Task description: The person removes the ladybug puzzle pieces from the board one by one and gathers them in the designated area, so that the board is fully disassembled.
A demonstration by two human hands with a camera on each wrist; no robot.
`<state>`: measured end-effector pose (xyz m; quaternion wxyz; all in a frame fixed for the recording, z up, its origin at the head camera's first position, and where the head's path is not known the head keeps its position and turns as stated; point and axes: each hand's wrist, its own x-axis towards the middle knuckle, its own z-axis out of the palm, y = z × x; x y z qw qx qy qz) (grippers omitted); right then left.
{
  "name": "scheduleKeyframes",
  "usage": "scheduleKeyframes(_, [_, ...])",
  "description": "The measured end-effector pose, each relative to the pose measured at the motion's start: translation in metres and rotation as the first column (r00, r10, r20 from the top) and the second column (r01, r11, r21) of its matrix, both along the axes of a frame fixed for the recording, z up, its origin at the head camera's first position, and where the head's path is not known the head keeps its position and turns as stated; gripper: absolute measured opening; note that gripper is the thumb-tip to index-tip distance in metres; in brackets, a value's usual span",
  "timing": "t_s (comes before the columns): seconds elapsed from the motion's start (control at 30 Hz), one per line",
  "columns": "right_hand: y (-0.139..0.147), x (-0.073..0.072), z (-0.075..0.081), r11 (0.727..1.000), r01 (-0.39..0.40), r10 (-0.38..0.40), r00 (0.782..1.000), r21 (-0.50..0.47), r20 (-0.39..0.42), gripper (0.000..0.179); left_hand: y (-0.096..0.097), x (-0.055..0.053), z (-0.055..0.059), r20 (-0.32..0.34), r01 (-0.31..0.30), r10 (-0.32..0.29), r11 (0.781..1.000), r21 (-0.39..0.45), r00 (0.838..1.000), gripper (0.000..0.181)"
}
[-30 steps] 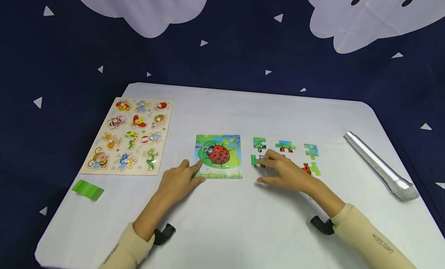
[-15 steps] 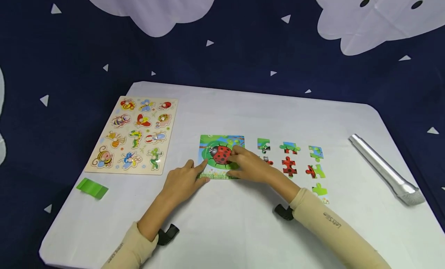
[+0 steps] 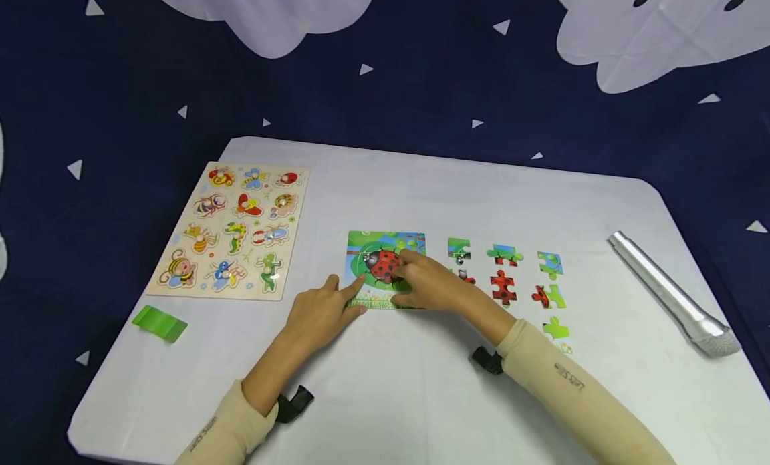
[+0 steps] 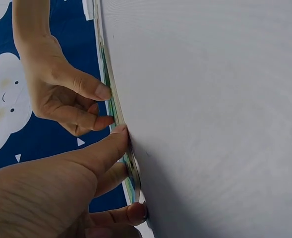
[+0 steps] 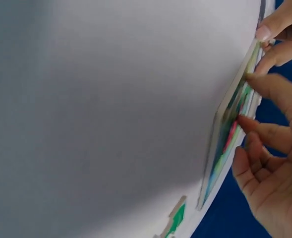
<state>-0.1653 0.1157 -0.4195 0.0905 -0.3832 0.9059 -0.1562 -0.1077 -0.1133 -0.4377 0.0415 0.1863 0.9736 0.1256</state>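
Note:
A square ladybug jigsaw puzzle point(image 3: 356, 241) lies at the table's middle, its picture facing up. My left hand point(image 3: 315, 318) rests at its lower left, index finger extended onto the picture and thumb at the front edge. My right hand point(image 3: 436, 284) reaches over from the right and touches the ladybug's side with the index fingertip. Its thumb tip sits apart, near the puzzle's lower right, in the head view. In the right wrist view the other fingers of the right hand point(image 5: 272, 153) are curled. Whether a loose piece lies under these fingertips cannot be seen.
Right of the puzzle lie several loose jigsaw pieces point(image 3: 502, 288), some behind the right arm. An insect knob puzzle board point(image 3: 283, 251) and a green strip point(image 3: 160, 323) lie left. A silver microphone-shaped object point(image 3: 670, 291) is far right on the white table point(image 3: 457, 198).
My right hand has moved left from above the loose pieces onto the ladybug puzzle, then stayed there. My left hand has kept its place at the puzzle's lower left. The head view has shifted slightly.

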Motion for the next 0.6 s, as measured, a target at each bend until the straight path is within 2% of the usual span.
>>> scheduleKeyframes(0.13, [0.001,0.0,-0.001,1.0,-0.008,0.008,1.0,-0.025,-0.024,0.038,0.001,0.0,0.002,0.005,0.0,0.0,1.0,-0.006,1.0,0.056])
scheduleKeyframes(0.37, [0.003,0.004,-0.005,0.999,-0.02,0.011,0.985,-0.048,-0.172,0.039,0.002,0.0,0.002,0.014,-0.01,0.01,1.0,-0.006,1.0,0.055])
scheduleKeyframes(0.47, [0.006,0.004,-0.006,0.998,-0.006,-0.004,0.988,-0.066,-0.158,0.034,0.002,0.0,0.001,0.015,-0.007,0.007,1.0,-0.003,1.0,0.055])
scheduleKeyframes(0.6, [0.013,0.003,-0.005,0.996,0.009,-0.017,0.995,-0.086,-0.095,0.037,0.001,0.0,0.001,0.019,-0.008,0.008,1.0,0.003,1.0,0.056])
